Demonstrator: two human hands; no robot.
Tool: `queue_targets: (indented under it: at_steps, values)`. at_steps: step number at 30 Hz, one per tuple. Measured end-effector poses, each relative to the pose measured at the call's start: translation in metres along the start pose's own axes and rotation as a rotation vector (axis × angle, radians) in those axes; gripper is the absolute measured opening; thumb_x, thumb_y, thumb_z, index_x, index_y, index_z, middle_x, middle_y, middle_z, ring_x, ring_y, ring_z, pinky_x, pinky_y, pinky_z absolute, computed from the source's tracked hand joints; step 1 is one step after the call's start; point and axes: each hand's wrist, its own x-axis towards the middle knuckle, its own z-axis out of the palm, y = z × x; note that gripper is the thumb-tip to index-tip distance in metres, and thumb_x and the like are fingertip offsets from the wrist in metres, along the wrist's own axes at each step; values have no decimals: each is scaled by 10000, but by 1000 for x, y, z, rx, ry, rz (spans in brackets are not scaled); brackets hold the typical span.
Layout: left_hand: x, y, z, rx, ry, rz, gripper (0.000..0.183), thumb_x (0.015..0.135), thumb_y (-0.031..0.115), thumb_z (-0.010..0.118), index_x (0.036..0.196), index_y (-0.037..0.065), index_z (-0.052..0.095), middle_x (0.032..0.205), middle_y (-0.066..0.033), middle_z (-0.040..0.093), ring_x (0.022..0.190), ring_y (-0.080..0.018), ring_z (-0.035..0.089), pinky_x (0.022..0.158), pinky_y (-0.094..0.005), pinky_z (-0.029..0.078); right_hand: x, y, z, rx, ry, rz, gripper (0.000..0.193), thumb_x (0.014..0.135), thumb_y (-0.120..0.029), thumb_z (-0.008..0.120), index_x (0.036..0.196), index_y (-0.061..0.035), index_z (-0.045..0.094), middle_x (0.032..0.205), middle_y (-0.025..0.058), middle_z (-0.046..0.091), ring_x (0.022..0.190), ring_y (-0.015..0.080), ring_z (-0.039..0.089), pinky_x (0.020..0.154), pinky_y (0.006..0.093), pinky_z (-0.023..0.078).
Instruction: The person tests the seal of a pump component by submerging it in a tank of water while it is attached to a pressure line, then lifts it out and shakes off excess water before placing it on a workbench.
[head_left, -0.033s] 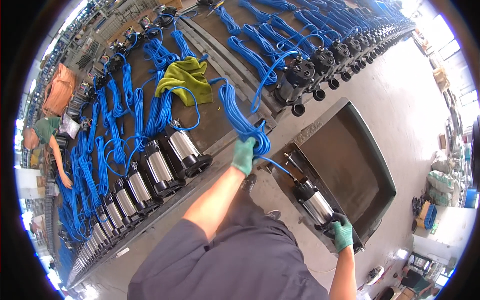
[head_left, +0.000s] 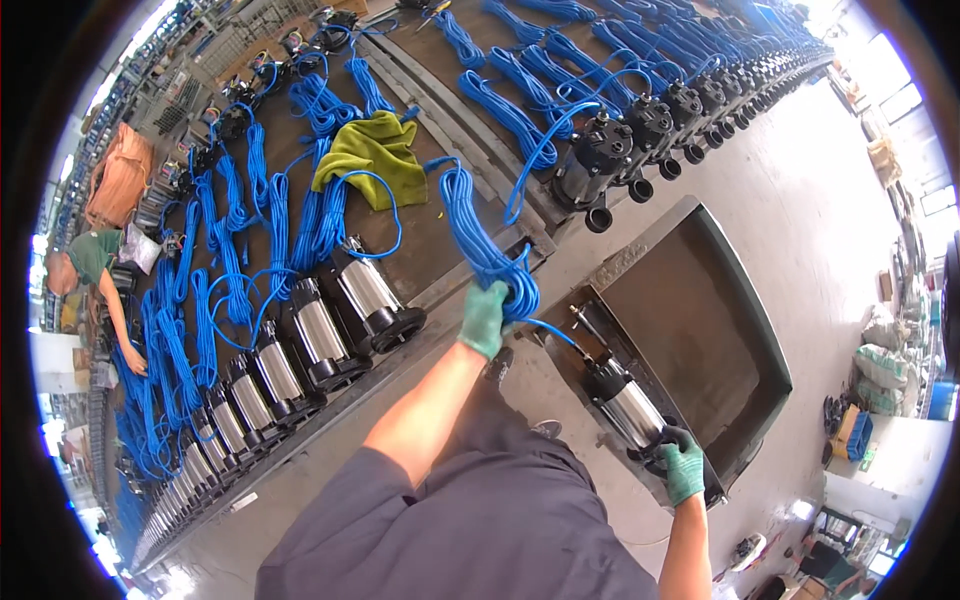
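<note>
My left hand [head_left: 484, 318], in a green glove, is closed around the lower end of a coiled blue cable [head_left: 472, 230]. The coil's far end reaches over the workbench edge. From the held coil, a single strand runs right to the top of a steel-bodied pump [head_left: 630, 408] with black ends. This pump lies tilted in a narrow dark trough [head_left: 652, 365] beside a tank. My right hand [head_left: 683, 466], also green-gloved, is closed on the pump's black base, its fingertips partly hidden.
Left of me, a workbench [head_left: 425, 230] bears a row of steel pumps [head_left: 320, 335], blue coils and a green cloth [head_left: 375, 160]. Black pumps [head_left: 590, 160] line another bench's edge. The grey tank [head_left: 765, 300] holds murky liquid. A co-worker [head_left: 95, 255] reaches toward coils at far left.
My left hand has shifted very slightly down and left with the cable coil. My right hand stays at the pump's base.
</note>
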Motion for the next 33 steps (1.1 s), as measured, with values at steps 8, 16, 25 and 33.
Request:
queue_targets:
  at_steps: [8,16,25,33]
  values:
    - [-63,105,-39,-6,-180,604,833,863,535,873,1448,53,528,1231,-39,702,1097,-152,687,937,-322,577,-14,-93,132,130,-257,-28,335,918,-87,657,1235,19,649,1036,109,687,863,199,709,785,364,646]
    - [-26,253,-79,452,-191,1008,681,967,267,815,1498,32,460,1373,-72,658,1208,-164,656,1087,-345,542,27,-173,326,216,-501,21,401,942,-231,734,1268,-22,627,981,94,716,830,211,729,724,366,633]
    - [34,246,-124,474,-107,932,580,962,90,769,1463,49,481,1261,-12,633,1099,-108,621,984,-283,550,73,-177,432,-63,-423,-175,408,962,-442,698,1031,-41,736,919,75,704,798,164,669,714,323,534]
    - [109,233,-175,669,177,838,371,940,26,754,1258,10,563,1001,-100,710,916,-218,712,867,-341,580,78,-177,354,-37,-641,-8,641,1105,-481,549,1645,-189,362,1339,186,656,920,278,751,823,403,647]
